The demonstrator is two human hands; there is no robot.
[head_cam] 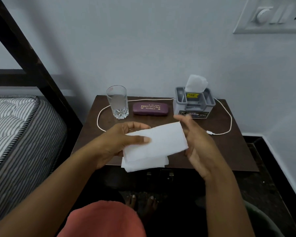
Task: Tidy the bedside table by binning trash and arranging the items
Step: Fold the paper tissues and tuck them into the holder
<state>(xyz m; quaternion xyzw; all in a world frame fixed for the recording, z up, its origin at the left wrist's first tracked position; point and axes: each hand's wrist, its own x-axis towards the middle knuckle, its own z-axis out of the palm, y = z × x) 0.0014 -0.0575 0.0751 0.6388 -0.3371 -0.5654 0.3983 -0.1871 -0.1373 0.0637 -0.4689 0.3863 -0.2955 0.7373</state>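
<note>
Both hands work the tissue (pixel 154 142) before the glass (pixel 117 101): left hand (pixel 120 142) pinching, right hand (pixel 195 142) open, so square those edges.

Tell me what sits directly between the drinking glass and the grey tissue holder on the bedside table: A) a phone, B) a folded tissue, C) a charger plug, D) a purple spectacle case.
D: the purple spectacle case lies flat between the drinking glass and the grey tissue holder, along the back of the bedside table.
</note>
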